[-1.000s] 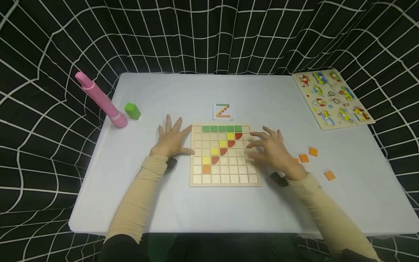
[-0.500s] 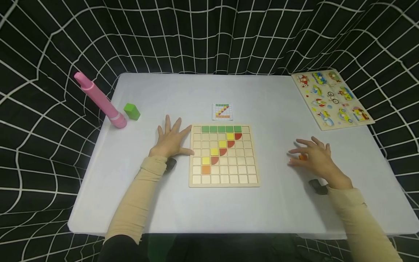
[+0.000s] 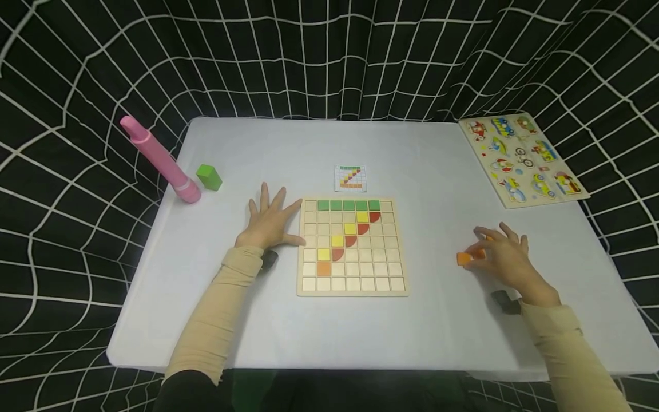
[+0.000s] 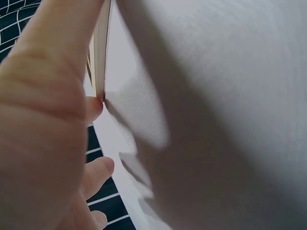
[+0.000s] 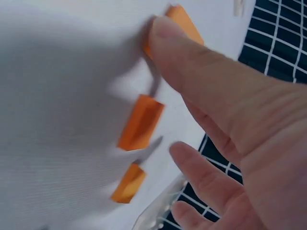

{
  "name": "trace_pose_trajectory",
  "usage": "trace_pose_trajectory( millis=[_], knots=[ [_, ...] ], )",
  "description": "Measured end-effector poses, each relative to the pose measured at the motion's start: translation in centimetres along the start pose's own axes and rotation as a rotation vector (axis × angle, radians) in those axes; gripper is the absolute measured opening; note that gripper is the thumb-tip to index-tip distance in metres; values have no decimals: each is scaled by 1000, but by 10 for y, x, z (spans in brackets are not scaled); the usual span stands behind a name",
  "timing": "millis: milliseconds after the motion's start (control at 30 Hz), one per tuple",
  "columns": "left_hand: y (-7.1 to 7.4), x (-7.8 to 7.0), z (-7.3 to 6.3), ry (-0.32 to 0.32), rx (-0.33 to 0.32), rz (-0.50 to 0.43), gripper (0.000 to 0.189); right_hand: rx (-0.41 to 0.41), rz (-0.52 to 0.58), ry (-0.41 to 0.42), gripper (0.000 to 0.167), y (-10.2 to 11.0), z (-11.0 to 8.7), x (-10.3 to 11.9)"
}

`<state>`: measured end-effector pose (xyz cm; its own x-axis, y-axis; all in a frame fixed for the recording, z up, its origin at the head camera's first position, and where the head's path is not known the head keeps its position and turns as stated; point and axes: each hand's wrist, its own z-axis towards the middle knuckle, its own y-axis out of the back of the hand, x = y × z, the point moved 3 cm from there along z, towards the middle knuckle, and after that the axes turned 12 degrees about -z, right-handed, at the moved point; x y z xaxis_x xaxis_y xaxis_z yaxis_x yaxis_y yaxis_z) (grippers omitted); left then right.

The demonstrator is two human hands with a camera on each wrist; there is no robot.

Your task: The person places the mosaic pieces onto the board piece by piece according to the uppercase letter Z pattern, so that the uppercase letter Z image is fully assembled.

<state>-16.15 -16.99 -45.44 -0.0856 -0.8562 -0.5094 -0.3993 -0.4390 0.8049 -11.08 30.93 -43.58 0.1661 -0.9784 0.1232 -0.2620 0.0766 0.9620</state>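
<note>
In the head view a wooden grid board (image 3: 368,271) lies mid-table, with green, yellow, red and orange pieces in its cells. My left hand (image 3: 266,226) lies spread at its left side, thumb and index finger touching the edge. From the left wrist, a fingertip meets the board's side (image 4: 99,57). To the right of the board, my right hand (image 3: 507,264) pinches an orange square tile (image 3: 464,258) with the thumb. The right wrist view shows that tile (image 5: 186,25) tilted by the thumb, its far side hidden, and two loose orange tiles (image 5: 141,122) nearby on the cloth.
Behind the board lies a small pattern card (image 3: 350,178). A green block (image 3: 209,177) and a pink tube (image 3: 162,160) stand at the left. A wooden picture puzzle (image 3: 524,157) occupies the far right corner. Black netting-patterned cloth (image 3: 329,57) borders the white table.
My right hand has travelled right from the board to the loose orange tiles, and its fingers now pinch one. The left hand stays at the board's edge.
</note>
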Motion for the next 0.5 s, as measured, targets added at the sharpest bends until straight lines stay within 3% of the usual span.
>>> trace_pose_trajectory(
  millis=[300, 500],
  knots=[
    [-1, 0, -1, 5, 5, 16, 106, -38, 119, 49, 20, 17, 9, 12],
    [0, -1, -1, 4, -4, 19, 106, -55, 135, 88, 18, 27, 23, 51]
  ],
)
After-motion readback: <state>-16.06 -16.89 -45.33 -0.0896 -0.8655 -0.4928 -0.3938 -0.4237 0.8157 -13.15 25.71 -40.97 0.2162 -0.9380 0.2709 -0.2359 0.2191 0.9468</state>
